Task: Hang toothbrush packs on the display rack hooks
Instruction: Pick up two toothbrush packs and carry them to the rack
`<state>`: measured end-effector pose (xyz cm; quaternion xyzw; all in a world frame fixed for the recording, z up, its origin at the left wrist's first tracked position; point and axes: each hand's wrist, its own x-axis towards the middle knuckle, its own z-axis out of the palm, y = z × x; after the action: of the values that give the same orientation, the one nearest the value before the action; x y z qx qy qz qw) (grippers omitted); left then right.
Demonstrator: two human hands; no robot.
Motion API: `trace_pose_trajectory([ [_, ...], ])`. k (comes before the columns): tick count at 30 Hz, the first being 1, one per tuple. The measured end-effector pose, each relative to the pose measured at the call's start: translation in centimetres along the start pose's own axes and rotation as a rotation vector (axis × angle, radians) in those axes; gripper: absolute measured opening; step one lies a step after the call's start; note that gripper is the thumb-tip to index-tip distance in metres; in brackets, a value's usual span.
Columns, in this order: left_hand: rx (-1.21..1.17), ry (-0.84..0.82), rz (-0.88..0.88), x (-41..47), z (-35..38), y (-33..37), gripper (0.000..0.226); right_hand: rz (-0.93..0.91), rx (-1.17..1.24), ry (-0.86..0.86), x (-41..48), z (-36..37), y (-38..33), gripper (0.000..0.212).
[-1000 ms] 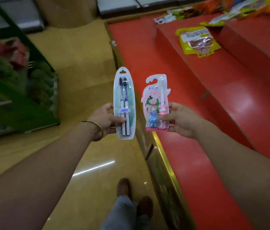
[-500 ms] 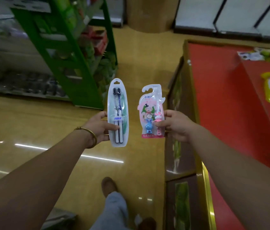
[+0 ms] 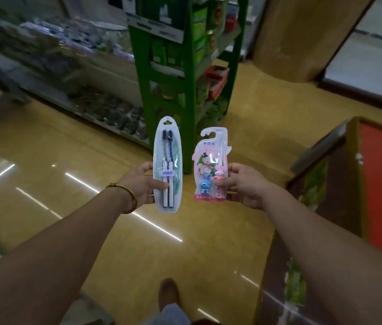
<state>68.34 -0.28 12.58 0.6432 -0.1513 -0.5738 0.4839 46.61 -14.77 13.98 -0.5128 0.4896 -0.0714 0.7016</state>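
Note:
My left hand (image 3: pixel 141 184) grips a tall white blister pack with two dark toothbrushes (image 3: pixel 168 165), held upright by its lower part. My right hand (image 3: pixel 244 184) holds a pink children's toothbrush pack (image 3: pixel 211 165) with a blue bunny figure, also upright, its hook cut-out at the top. The two packs are side by side, a small gap between them, at arm's length over the floor. A green display rack (image 3: pixel 185 73) with stocked shelves stands just beyond the packs. No hooks are discernible on it.
A red-topped counter with a gold edge (image 3: pixel 354 174) is at the right. A long blurred shelf of goods (image 3: pixel 72 73) runs along the left. The shiny yellow floor (image 3: pixel 68 172) lies between, and my shoe (image 3: pixel 168 294) shows at the bottom.
The view has swung left, away from the red counter and toward the green rack, which now stands straight ahead. Both hands keep the same packs in the same grip.

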Motion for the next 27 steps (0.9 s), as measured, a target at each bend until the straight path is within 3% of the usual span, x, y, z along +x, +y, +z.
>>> trace_pose_trajectory([
  [14,-0.057,0.129,0.052,3.8,-10.8,5.7,0.047,-0.029,-0.140,-0.158,10.6,8.6,-9.0,0.030],
  [27,-0.154,0.365,0.016,10.5,-18.4,9.7,0.045,0.025,-0.225,-0.380,25.4,15.2,-16.6,0.035],
])
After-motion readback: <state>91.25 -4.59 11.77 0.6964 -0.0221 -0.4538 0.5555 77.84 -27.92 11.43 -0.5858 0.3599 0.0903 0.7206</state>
